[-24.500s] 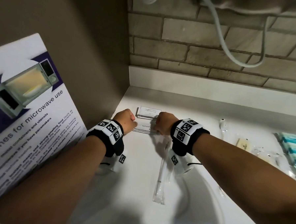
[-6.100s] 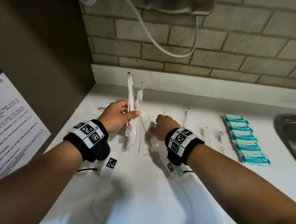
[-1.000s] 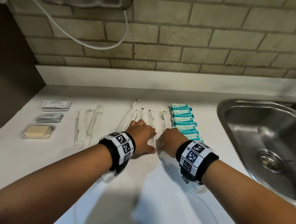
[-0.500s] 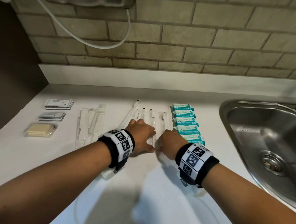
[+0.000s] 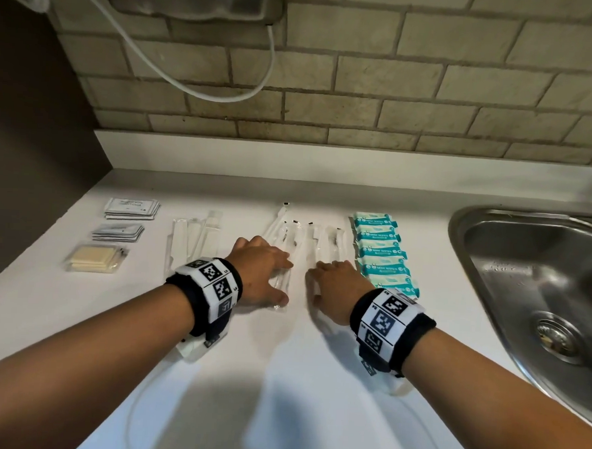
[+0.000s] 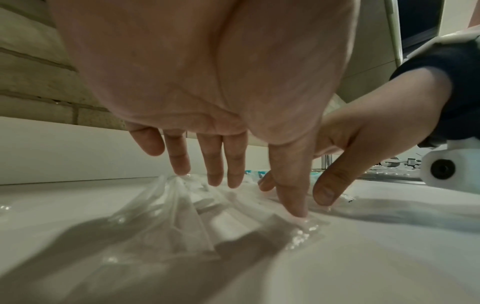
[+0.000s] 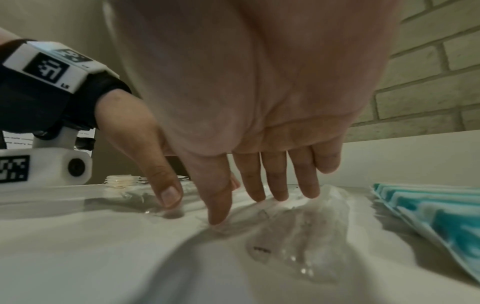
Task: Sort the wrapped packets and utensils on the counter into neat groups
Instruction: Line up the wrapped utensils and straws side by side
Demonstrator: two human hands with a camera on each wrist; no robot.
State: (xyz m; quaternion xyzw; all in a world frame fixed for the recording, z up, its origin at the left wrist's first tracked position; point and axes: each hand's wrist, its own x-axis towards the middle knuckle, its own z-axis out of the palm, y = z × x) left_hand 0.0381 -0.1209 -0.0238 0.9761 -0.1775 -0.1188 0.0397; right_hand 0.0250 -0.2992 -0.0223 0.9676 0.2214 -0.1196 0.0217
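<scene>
head view, near to far: my left hand (image 5: 262, 279) and right hand (image 5: 336, 288) lie flat and side by side on the bench (image 5: 296, 389), fingers straight, gripping nothing. they press on the near ends of the clear-wrapped utensils (image 5: 300, 240), which lie right under and ahead of both hands, long axes running away from me toward the brick wall (image 5: 363, 90). both hands are about equally near. i judge the next nudge must go sideways, across those axes, to even the row. left wrist view shows my fingertips (image 6: 235, 181) on crinkly, glossy film; i expect it to slide easily. just right of the row sits a stacked column of soft teal wipe packs (image 5: 384, 253). left of it lie more clear sleeves (image 5: 191, 239), then flat sachets (image 5: 132, 209) and a pale packet (image 5: 94, 260).
</scene>
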